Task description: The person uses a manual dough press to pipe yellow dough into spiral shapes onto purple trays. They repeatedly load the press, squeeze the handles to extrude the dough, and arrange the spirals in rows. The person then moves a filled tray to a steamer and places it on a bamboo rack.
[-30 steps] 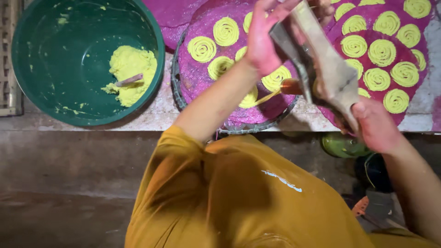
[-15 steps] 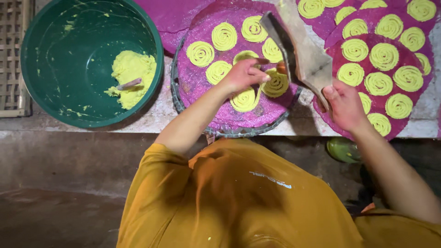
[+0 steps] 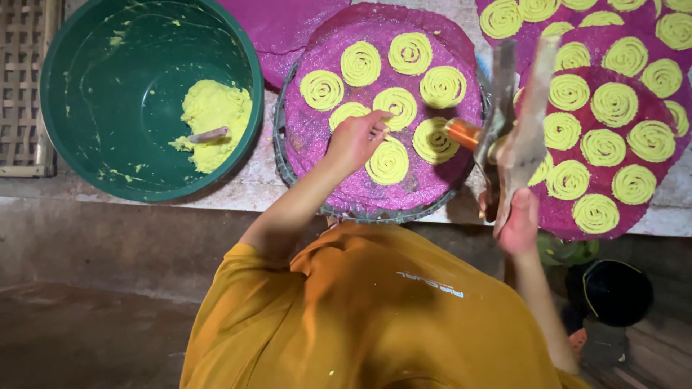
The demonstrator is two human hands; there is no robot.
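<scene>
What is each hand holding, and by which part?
The right hand grips the dough press by its lower handle ends. The left hand holds nothing, fingertips at a dough spiral.

Off to the side sits a green basin with a lump of yellow dough and a spoon; woven mat beyond it.

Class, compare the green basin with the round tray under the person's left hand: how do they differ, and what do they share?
The green basin is deep and smooth-walled; the round tray is shallow with a wire-like rim. The green basin holds one loose lump of yellow dough with a utensil in it; the round tray carries a purple mat with separate dough spirals. The left hand reaches over the round tray, not the green basin. Both are round and sit on the same ledge.
</scene>
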